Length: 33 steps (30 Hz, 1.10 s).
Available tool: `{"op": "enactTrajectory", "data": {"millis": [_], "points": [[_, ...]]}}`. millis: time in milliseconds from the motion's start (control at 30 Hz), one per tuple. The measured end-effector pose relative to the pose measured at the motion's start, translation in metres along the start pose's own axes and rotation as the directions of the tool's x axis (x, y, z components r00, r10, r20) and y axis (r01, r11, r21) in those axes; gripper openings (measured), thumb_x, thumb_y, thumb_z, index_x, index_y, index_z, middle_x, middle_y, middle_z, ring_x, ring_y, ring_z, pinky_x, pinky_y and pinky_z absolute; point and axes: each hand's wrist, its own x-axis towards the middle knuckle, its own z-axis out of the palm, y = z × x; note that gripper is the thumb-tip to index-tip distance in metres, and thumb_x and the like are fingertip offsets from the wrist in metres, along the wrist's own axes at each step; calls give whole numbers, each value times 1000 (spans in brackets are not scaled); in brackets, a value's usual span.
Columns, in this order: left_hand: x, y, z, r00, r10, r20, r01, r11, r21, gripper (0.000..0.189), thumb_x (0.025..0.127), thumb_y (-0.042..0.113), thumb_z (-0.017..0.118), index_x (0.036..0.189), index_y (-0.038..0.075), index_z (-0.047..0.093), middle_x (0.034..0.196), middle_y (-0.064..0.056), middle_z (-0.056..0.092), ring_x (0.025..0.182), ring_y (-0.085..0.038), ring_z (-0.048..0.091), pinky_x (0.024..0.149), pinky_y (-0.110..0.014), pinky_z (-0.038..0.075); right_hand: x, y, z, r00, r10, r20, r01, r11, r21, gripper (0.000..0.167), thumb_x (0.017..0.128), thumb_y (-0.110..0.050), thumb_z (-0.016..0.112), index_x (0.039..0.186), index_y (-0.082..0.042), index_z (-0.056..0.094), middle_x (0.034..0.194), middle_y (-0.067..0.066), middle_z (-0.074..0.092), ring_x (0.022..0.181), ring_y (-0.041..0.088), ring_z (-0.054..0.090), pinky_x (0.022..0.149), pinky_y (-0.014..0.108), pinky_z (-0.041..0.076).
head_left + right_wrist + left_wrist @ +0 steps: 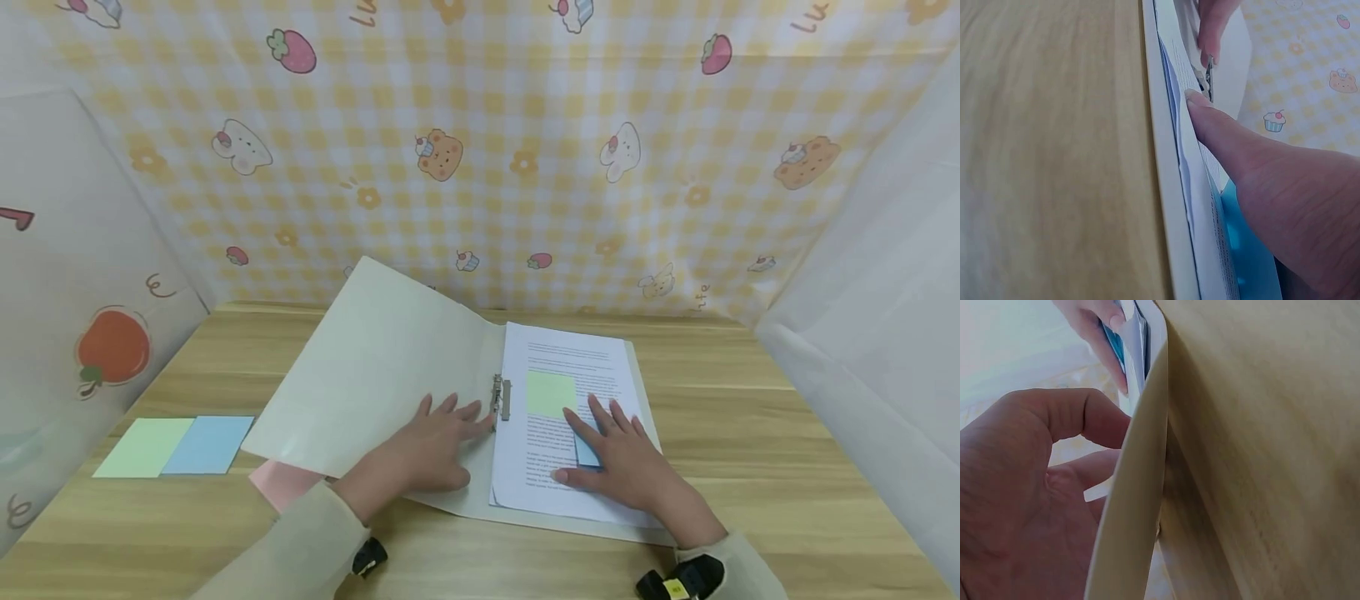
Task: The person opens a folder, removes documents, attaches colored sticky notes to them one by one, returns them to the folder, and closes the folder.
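Observation:
An open cream folder [375, 358] lies on the wooden table, its left cover slightly raised. A metal clip [506, 402] by the fold holds a stack of printed sheets [573, 346]. My left hand [431, 454] rests on the inside of the folder near the fold, fingers spread, one fingertip at the clip. With fingers spread, my right hand [626, 467] presses on the printed sheets. It partly covers a blue sticky note [587, 454]; a green sticky note [551, 393] shows just above its fingers. In the right wrist view, its thumb [1216, 122] lies on the paper.
Left of the folder lie a green square [142, 447] and a blue square [208, 444] of paper, side by side. A pink paper [285, 483] sticks out from under the left cover. A checked curtain [480, 208] closes off the back.

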Motion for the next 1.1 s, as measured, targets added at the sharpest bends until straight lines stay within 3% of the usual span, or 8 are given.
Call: {"op": "enactTrajectory", "data": {"millis": [367, 833, 1100], "points": [[-2, 9, 9, 999, -43, -4, 43, 997, 58, 67, 88, 44, 55, 152, 24, 47, 164, -7, 38, 156, -41, 19, 124, -66, 9, 0, 3, 3, 1000, -6, -1, 6, 1000, 4, 89, 84, -74, 62, 153, -19, 46, 163, 26, 30, 146, 59, 26, 112, 77, 24], [0, 18, 9, 998, -65, 0, 65, 991, 117, 71, 86, 46, 61, 151, 23, 49, 163, -7, 39, 156, -42, 20, 123, -69, 10, -1, 3, 4, 1000, 5, -14, -5, 1000, -3, 89, 83, -75, 62, 153, -21, 46, 163, 25, 30, 147, 58, 26, 113, 77, 23], [0, 9, 11, 999, -36, 6, 35, 995, 89, 70, 87, 39, 63, 153, 23, 47, 163, -6, 38, 156, -43, 19, 123, -69, 11, 0, 1, 3, 1000, 1, -4, -1, 1000, 4, 88, 84, -73, 62, 153, -19, 46, 163, 25, 30, 147, 59, 25, 113, 76, 23]]}}
